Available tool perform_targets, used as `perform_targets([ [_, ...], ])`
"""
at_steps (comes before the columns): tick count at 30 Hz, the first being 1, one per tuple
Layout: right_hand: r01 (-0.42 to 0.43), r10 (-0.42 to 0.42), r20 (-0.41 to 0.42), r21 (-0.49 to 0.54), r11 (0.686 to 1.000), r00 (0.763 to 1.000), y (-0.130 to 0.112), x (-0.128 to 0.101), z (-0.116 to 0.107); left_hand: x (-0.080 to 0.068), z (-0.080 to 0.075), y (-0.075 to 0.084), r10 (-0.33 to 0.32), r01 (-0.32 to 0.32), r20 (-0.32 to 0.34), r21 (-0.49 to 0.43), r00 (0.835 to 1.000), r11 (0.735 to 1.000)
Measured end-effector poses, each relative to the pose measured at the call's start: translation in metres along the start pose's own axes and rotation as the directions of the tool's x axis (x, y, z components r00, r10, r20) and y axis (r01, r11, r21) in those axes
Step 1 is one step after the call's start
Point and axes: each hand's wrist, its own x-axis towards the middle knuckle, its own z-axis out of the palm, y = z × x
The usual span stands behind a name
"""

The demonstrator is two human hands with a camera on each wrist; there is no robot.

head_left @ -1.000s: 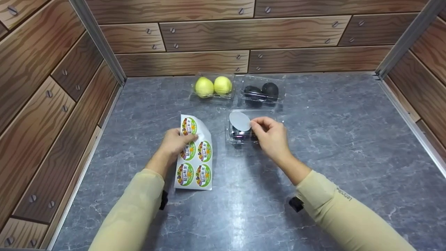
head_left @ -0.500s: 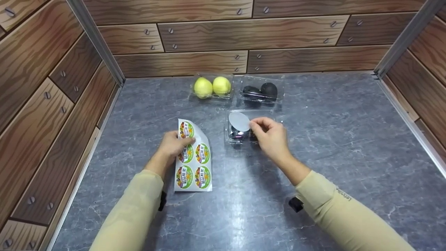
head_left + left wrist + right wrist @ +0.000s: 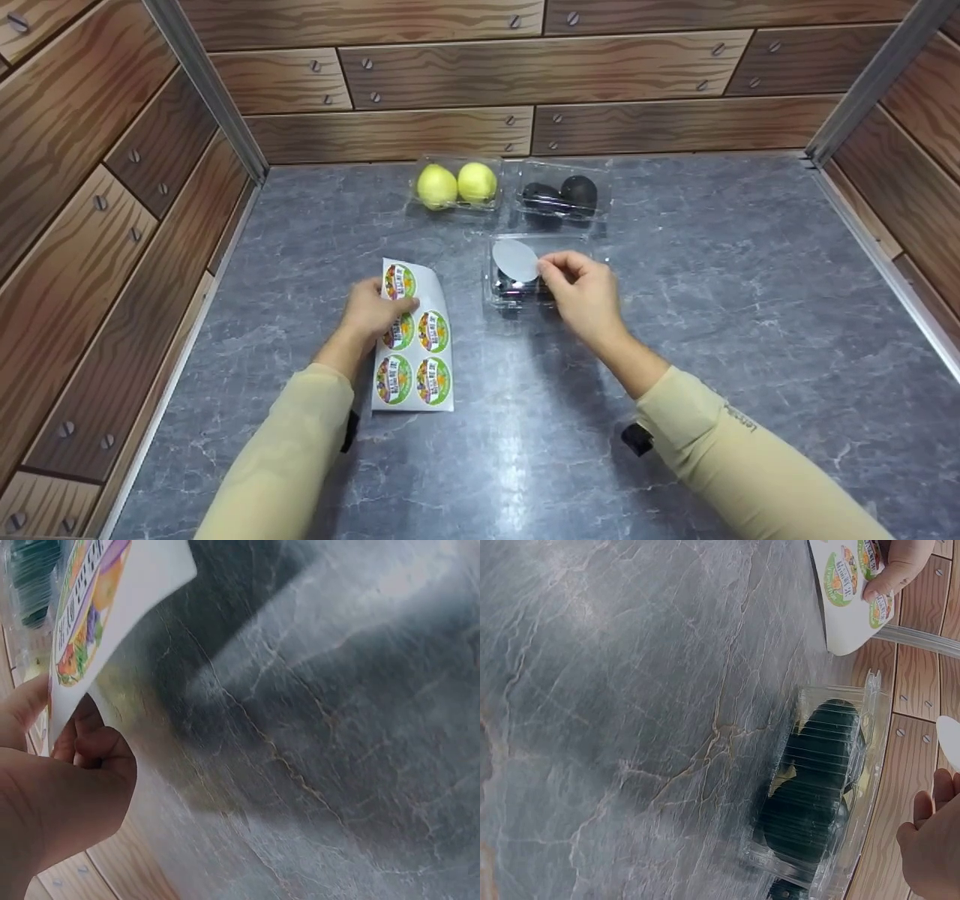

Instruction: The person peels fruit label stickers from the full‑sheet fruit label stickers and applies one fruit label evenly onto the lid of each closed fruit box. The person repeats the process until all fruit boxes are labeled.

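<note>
My left hand (image 3: pixel 369 309) grips a white sheet of round stickers (image 3: pixel 430 295) by its left edge, thumb on top. The sheet carries several green-rimmed fruit labels and has one bare spot beside the thumb. In the left wrist view, the fingers curl behind the sheet (image 3: pixel 161 574). My right hand (image 3: pixel 589 300) pinches the edge of a single sticker (image 3: pixel 515 260), its pale grey side facing up. That sticker overlaps the near clear plastic box (image 3: pixel 504 306) in the head view. In the right wrist view, two dark oval fruits (image 3: pixel 802 817) lie inside this lidded box.
Behind the near box stand two more clear boxes, one with two yellow-green fruits (image 3: pixel 457 185), the other with two dark fruits (image 3: pixel 579 195). Wood-patterned panels (image 3: pixel 435 135) enclose the grey marbled table (image 3: pixel 712 285) at the back and sides.
My left hand has drawn the sticker sheet slightly toward me, and its top edge sits lower. The right hand and its sticker stay nearly still over the box.
</note>
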Motion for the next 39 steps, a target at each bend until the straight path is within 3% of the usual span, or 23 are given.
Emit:
perform_targets([
  [12, 0.001, -0.001, 0.002, 0.021, 1.0, 1.0, 0.001, 0.0, -0.002, 0.004, -0.004, -0.006, 0.03, -0.026, -0.092, 0.041, 0.995, 0.999],
  [32, 0.014, -0.014, -0.009, -0.005, 1.0, 1.0, 0.003, 0.001, -0.004, -0.003, -0.01, -0.003, 0.119, -0.064, -0.195, 0.264, 0.974, 0.962],
  [36, -0.001, 0.0, -0.008, -0.002, 1.0, 1.0, 0.002, 0.001, -0.005, -0.006, -0.007, 0.001, 0.187, -0.12, -0.217, 0.287, 0.958, 0.95],
  [39, -0.019, 0.019, -0.011, 0.002, 1.0, 1.0, 0.0, 0.002, -0.006, -0.008, -0.003, 0.007, 0.27, -0.194, -0.24, 0.298, 0.932, 0.935],
])
